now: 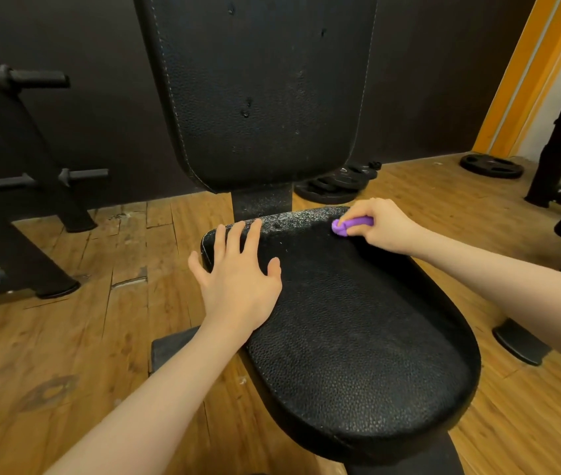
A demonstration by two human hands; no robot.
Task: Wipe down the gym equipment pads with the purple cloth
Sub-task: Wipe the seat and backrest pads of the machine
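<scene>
Fingers (pixel 363 214) of the right hand (pixel 380 226) pinch the bunched purple cloth (pixel 349 227) on the black textured seat pad (pixel 358 323)'s dusty rear edge, left hand (pixel 238 279) spread flat; next, sweep leftward.

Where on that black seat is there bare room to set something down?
The near, wide half of the black leather seat pad is bare. The far edge is crowded: left hand flat on it, right hand gripping the purple cloth.
</scene>
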